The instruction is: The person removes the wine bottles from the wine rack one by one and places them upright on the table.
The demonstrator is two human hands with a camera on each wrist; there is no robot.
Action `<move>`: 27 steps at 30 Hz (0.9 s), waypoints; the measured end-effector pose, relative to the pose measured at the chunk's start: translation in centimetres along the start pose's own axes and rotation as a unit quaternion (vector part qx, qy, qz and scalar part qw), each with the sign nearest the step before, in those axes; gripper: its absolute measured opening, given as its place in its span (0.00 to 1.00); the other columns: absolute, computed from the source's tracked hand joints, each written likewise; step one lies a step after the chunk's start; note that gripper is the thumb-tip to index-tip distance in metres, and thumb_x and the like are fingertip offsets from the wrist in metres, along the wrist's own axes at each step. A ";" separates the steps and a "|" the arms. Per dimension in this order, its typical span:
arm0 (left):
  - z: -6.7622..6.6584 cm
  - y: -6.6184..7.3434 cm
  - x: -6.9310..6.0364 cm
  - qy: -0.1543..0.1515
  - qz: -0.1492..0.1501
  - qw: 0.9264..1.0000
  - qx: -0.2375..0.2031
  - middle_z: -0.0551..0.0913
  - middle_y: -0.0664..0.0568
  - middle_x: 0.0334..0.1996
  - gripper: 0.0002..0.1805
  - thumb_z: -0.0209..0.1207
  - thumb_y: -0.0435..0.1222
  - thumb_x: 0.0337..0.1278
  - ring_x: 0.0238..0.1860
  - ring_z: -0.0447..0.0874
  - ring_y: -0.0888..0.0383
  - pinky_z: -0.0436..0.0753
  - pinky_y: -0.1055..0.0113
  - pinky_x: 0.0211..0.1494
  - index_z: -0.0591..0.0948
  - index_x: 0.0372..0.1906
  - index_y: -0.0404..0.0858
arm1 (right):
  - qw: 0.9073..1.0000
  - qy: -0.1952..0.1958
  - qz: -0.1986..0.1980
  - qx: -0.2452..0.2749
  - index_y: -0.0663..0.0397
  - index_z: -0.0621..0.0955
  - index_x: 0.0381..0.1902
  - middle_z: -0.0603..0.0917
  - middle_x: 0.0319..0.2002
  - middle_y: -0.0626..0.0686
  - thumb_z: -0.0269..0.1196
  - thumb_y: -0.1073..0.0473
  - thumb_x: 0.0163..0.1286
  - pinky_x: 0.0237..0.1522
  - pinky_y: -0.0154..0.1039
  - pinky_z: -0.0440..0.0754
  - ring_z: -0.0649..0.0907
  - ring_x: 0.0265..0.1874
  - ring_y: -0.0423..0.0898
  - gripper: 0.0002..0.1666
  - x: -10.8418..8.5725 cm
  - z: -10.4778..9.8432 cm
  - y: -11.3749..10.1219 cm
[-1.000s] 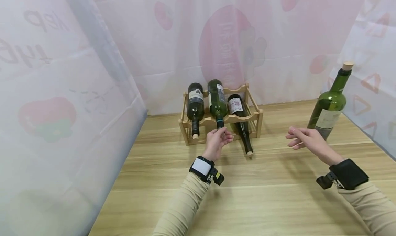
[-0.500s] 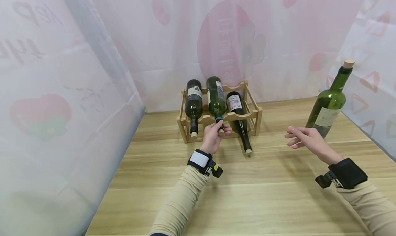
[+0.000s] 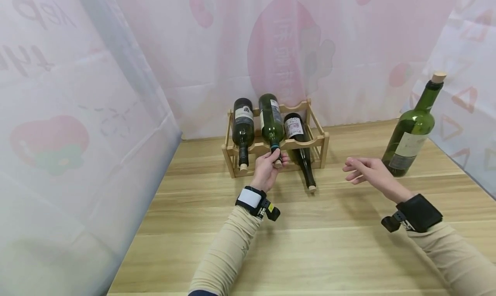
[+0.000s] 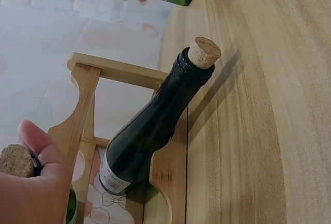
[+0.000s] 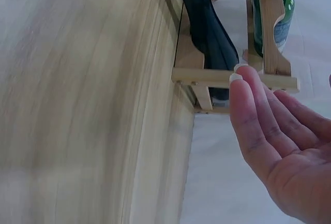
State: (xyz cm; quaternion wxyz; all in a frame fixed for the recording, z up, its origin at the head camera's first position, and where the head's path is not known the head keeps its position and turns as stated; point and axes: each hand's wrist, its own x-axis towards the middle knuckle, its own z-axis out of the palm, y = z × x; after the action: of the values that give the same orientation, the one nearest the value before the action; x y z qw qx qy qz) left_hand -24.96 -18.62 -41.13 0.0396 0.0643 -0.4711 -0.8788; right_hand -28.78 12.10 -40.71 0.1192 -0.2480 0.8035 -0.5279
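Observation:
A wooden rack (image 3: 323, 154) holds three corked bottles lying with their necks toward the front. My left hand (image 3: 266, 170) grips the neck of the middle green bottle (image 3: 272, 126), which lies on the upper tier; in the left wrist view its cork (image 4: 17, 161) shows beside my thumb. To its left is a dark bottle (image 3: 243, 130) on the same tier. The third, a dark bottle (image 4: 150, 131), lies lower and tilts down toward the table. My right hand (image 3: 373, 175) hovers right of the rack, fingers loosely extended, holding nothing; the right wrist view shows its fingers (image 5: 253, 115).
A corked green bottle (image 3: 410, 136) stands upright on the wooden table (image 3: 310, 253), behind and right of my right hand. Pale printed curtains (image 3: 217, 63) hang behind the table and along both sides.
My left hand has shifted its hold on the middle bottle's neck, and the cork now shows by the thumb. My right hand has moved left, away from the standing bottle.

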 end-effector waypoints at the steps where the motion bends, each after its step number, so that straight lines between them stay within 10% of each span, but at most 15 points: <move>1: -0.1 0.0 0.0 0.002 0.003 1.000 0.000 0.81 0.46 0.34 0.20 0.50 0.35 0.71 0.32 0.83 0.61 0.83 0.73 0.38 0.70 0.59 0.25 | 1.000 -0.001 0.000 0.000 0.74 0.70 0.61 0.84 0.39 0.38 0.47 0.47 0.78 0.41 0.41 0.87 0.87 0.37 0.41 0.33 0.2 0.3 -0.2; 9: -0.1 0.5 -0.2 -0.009 0.025 1.000 -0.004 0.81 0.47 0.33 0.23 0.50 0.35 0.71 0.30 0.81 0.61 0.82 0.74 0.36 0.66 0.62 0.21 | 1.000 -0.008 -0.006 -0.002 0.72 0.73 0.59 0.84 0.48 0.60 0.47 0.45 0.78 0.45 0.40 0.86 0.85 0.39 0.37 0.33 1.7 2.5 -2.5; 19: 0.8 1.1 -2.0 -0.017 0.041 0.999 0.020 0.82 0.49 0.31 0.15 0.51 0.35 0.71 0.30 0.82 0.62 0.83 0.73 0.37 0.73 0.51 0.25 | 0.990 -0.057 -0.022 0.125 0.77 0.68 0.61 0.85 0.40 0.42 0.48 0.48 0.78 0.48 0.41 0.85 0.86 0.43 0.41 0.33 5.0 5.2 -5.0; 27: 2.3 1.4 -4.7 -0.030 0.049 0.998 0.024 0.83 0.50 0.30 0.09 0.52 0.36 0.70 0.30 0.83 0.62 0.83 0.73 0.37 0.77 0.41 0.33 | 0.979 -0.071 0.002 0.193 0.77 0.59 0.68 0.70 0.63 0.73 0.45 0.46 0.78 0.62 0.46 0.78 0.81 0.55 0.52 0.38 8.4 6.6 -7.7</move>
State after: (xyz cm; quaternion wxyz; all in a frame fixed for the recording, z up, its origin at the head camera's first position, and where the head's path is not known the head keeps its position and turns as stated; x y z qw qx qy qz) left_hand -20.66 -16.89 -38.33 0.0664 0.0155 -0.4955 -0.8660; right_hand -30.85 0.05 -35.89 0.2224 -0.2556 0.6766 -0.6538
